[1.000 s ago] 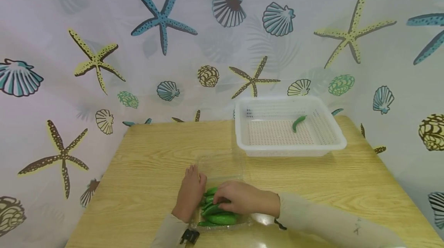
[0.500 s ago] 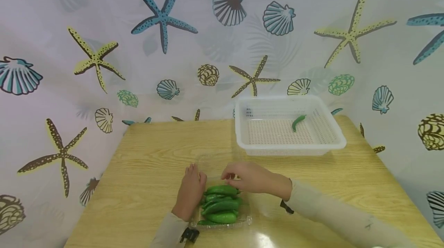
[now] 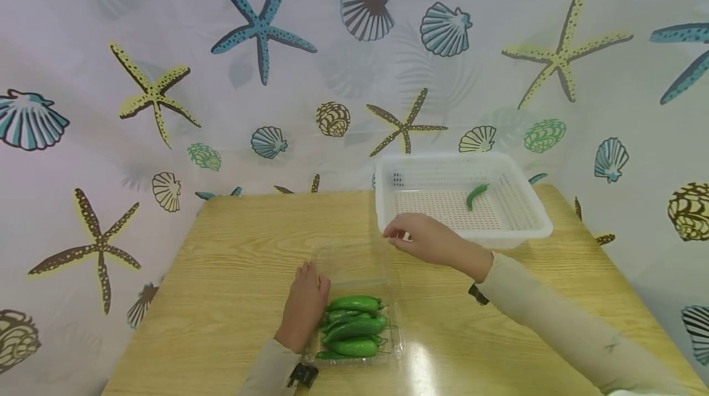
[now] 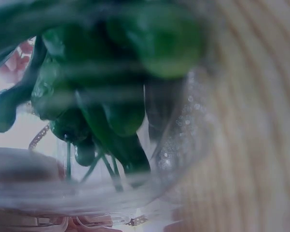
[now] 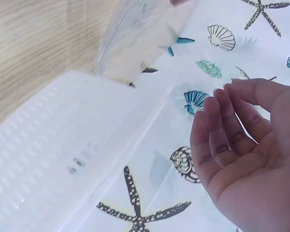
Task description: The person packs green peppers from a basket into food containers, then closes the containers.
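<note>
A clear plastic clamshell box (image 3: 396, 347) lies with its lid (image 3: 351, 258) folded back, away from the person. Several green peppers (image 3: 354, 328) are side by side in it, stems to the right. My left hand (image 3: 304, 303) holds the box's left edge near the hinge. The left wrist view looks at the peppers (image 4: 118, 116) through the plastic. My right hand (image 3: 423, 239) is in the air in front of the white basket's left corner. Its fingers are loosely bent, thumb close to the fingertips, and nothing is between them in the right wrist view.
The white perforated basket (image 3: 465, 236) stands at the back right of the wooden table (image 3: 249, 230). One slim green pepper (image 3: 476, 196) lies inside it. A curtain (image 3: 310, 76) printed with starfish and shells hangs behind and at both sides.
My right hand has left the peppers and moved back and to the right, up to the basket's near corner, uncovering the peppers. The left hand has stayed at the box.
</note>
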Demonstrator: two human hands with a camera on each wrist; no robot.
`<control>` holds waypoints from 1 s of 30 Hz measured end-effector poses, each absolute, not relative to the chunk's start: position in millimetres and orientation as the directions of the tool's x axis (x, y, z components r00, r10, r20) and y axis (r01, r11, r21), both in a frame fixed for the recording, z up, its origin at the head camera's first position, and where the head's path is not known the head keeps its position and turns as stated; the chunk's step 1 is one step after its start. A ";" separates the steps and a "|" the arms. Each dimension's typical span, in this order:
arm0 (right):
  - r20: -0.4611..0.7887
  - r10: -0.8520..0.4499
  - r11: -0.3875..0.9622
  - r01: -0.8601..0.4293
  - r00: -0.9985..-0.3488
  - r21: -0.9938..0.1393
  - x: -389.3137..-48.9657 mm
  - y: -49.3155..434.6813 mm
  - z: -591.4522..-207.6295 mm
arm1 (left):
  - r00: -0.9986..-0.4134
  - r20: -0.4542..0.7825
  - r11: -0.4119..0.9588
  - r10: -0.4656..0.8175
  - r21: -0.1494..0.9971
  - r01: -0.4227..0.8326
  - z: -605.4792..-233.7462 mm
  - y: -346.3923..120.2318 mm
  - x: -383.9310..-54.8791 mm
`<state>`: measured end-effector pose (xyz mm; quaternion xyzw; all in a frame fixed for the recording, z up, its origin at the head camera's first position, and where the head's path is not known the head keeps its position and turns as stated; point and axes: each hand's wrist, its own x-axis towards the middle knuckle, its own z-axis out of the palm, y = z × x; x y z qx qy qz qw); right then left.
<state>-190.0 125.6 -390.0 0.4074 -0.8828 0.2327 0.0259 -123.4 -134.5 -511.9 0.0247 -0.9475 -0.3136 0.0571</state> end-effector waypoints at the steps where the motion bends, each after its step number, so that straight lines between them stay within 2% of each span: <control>1: 0.232 -0.695 0.576 -0.720 -0.681 -0.387 -195.4 130.2 -389.8 | -0.992 0.092 0.802 -0.084 0.597 -0.012 -511.9 -134.5 -123.5; 7: 0.174 -0.602 0.684 -0.616 -0.779 -0.391 -224.5 161.7 -390.3 | -0.992 0.093 0.806 -0.080 0.592 -0.010 -512.6 -134.8 -123.6; 12: 0.122 -0.534 0.743 -0.533 -0.837 -0.405 -242.8 188.0 -389.9 | -0.993 0.093 0.805 -0.075 0.593 -0.006 -512.7 -135.6 -123.9; 23: 0.002 -0.408 0.833 -0.373 -0.913 -0.408 -278.8 235.3 -400.6 | -0.994 0.079 0.804 -0.082 0.594 -0.019 -510.9 -135.0 -123.3; 30: -0.104 -0.348 0.870 -0.280 -0.932 -0.406 -294.6 252.2 -405.5 | -0.993 0.087 0.809 -0.078 0.588 -0.012 -511.8 -135.5 -124.2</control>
